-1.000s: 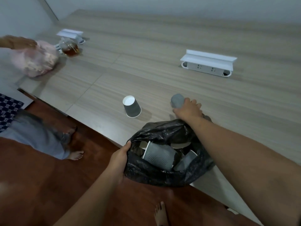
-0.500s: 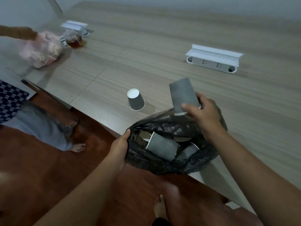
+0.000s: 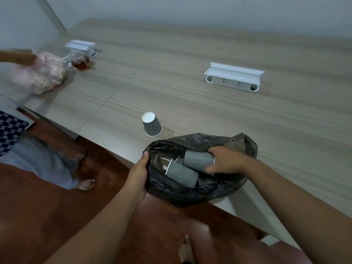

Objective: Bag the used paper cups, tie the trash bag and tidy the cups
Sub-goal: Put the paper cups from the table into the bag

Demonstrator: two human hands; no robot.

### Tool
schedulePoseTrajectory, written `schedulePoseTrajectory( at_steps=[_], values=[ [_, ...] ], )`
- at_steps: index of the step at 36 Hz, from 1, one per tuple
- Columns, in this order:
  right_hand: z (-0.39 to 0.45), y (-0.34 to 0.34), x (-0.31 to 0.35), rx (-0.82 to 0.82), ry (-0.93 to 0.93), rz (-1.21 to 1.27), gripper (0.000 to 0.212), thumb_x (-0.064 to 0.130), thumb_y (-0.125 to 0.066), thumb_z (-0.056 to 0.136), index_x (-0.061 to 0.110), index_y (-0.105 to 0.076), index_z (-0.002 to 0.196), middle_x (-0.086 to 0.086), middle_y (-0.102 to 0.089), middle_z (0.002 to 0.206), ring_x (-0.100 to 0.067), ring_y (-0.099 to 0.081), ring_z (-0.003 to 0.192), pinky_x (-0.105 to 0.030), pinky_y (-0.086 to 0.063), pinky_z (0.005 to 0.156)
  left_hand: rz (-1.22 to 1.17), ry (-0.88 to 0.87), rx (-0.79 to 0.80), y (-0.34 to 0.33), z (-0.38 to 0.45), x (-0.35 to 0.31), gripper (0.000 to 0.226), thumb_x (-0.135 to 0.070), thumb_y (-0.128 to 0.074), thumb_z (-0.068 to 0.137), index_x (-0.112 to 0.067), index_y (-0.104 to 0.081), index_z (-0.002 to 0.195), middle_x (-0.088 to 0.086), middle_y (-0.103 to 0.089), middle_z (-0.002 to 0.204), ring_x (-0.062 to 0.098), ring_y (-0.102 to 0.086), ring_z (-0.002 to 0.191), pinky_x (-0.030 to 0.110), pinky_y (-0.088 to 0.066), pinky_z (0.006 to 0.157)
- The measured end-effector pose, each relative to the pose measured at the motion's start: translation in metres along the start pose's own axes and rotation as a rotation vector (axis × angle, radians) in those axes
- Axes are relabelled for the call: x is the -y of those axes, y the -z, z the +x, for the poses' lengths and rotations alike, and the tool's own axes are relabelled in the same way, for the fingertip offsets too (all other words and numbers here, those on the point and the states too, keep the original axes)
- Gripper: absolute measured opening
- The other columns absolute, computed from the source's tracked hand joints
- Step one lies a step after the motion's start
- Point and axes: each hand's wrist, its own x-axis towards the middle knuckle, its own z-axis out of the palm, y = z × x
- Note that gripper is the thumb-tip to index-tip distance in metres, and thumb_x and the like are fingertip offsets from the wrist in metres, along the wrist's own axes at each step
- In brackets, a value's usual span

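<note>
Two white socket boxes on counter (image 3: 209, 103): near one (image 3: 233, 77) at right, far one (image 3: 81, 45) at left. Pink bag (image 3: 38, 73) and clear bag with brown liquid (image 3: 81, 60) at far left, second person's hand (image 3: 24, 57) on pink bag. One grey cup (image 3: 151, 124) upside down on counter, just beyond black trash bag (image 3: 190, 189). Left hand (image 3: 138, 178) grips bag rim. Right hand (image 3: 225, 160), inside bag mouth, fingers clamped on ribbed cup (image 3: 198, 159); one more ribbed cup (image 3: 182, 174) lies beneath; others unclear.
</note>
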Motion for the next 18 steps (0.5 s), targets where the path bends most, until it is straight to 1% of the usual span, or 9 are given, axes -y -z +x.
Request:
schedulePoseTrajectory(
  at_steps=[4,6,9,12,13,15,16,17,18],
  values=[
    [0.014,0.005,0.002,-0.036,0.047,-0.169,0.077,0.041,-0.073,0.08,0.033,-0.036,0.147,0.003,-0.045,0.148,-0.021,-0.047,0.129,-0.03,-0.039,0.104,-0.021,0.006,0.012,-0.003,0.0,-0.002,0.051,-0.056,-0.047,0.098,-0.015,-0.073,0.113,0.01,-0.078,0.098,0.029,-0.074,0.089,0.037,-0.057,0.071],
    [0.019,0.006,0.003,-0.051,0.066,-0.21,0.08,0.049,-0.069,0.083,0.035,-0.029,0.151,0.0,-0.037,0.155,-0.024,-0.039,0.138,-0.035,-0.033,0.113,-0.035,0.009,0.01,-0.002,0.0,-0.002,0.049,-0.055,-0.049,0.098,-0.014,-0.073,0.111,0.01,-0.078,0.095,0.028,-0.075,0.084,0.035,-0.056,0.067],
    [0.023,0.006,0.001,-0.105,0.05,-0.262,0.077,0.063,-0.057,0.086,0.034,-0.03,0.152,-0.003,-0.028,0.16,-0.027,-0.027,0.145,-0.041,-0.023,0.119,-0.047,0.004,0.007,0.0,0.002,-0.002,0.047,-0.053,-0.049,0.099,-0.014,-0.072,0.112,0.009,-0.079,0.09,0.026,-0.074,0.08,0.033,-0.056,0.063],
    [0.023,0.009,0.002,-0.22,0.1,-0.129,0.066,0.066,-0.05,0.088,0.029,-0.046,0.143,0.005,-0.048,0.148,-0.019,-0.045,0.134,-0.036,-0.037,0.111,-0.059,0.009,0.001,0.006,0.007,-0.001,0.047,-0.05,-0.049,0.1,-0.012,-0.071,0.114,0.009,-0.078,0.091,0.027,-0.073,0.082,0.032,-0.056,0.061],
    [0.022,0.01,0.003,-0.261,0.105,-0.049,0.056,0.061,-0.051,0.092,0.027,-0.054,0.137,0.011,-0.056,0.136,-0.013,-0.052,0.123,-0.029,-0.041,0.102,-0.058,0.011,-0.005,0.008,0.008,-0.001,0.046,-0.05,-0.049,0.1,-0.012,-0.071,0.114,0.009,-0.078,0.091,0.027,-0.073,0.082,0.032,-0.056,0.061],
    [0.024,0.013,0.003,-0.386,0.081,0.066,0.029,0.048,-0.053,0.097,0.025,-0.068,0.109,0.017,-0.063,0.102,-0.005,-0.057,0.091,-0.017,-0.04,0.078,-0.063,0.013,-0.026,0.012,0.013,0.0,0.047,-0.05,-0.05,0.099,-0.011,-0.071,0.116,0.01,-0.078,0.094,0.028,-0.073,0.084,0.034,-0.056,0.064],
    [0.027,0.015,0.003,-0.466,0.057,0.088,0.024,0.043,-0.055,0.097,0.023,-0.068,0.094,0.014,-0.063,0.089,-0.006,-0.056,0.08,-0.018,-0.038,0.071,-0.066,0.013,-0.04,0.015,0.016,0.0,0.047,-0.05,-0.051,0.098,-0.011,-0.071,0.116,0.011,-0.078,0.095,0.029,-0.073,0.086,0.035,-0.057,0.065],
    [0.031,0.017,0.001,-0.528,0.033,0.079,0.026,0.039,-0.057,0.096,0.016,-0.067,0.09,0.006,-0.063,0.085,-0.013,-0.058,0.079,-0.022,-0.036,0.069,-0.067,0.012,-0.056,0.017,0.018,0.0,0.047,-0.05,-0.052,0.098,-0.011,-0.07,0.116,0.011,-0.077,0.097,0.03,-0.073,0.087,0.036,-0.057,0.067],
    [0.035,0.019,0.0,-0.555,0.013,0.051,0.029,0.037,-0.058,0.096,0.01,-0.068,0.097,-0.002,-0.065,0.093,-0.021,-0.06,0.089,-0.025,-0.036,0.073,-0.07,0.01,-0.066,0.019,0.021,0.0,0.047,-0.05,-0.052,0.098,-0.011,-0.07,0.117,0.012,-0.077,0.098,0.03,-0.072,0.087,0.037,-0.057,0.067]
  ],
)
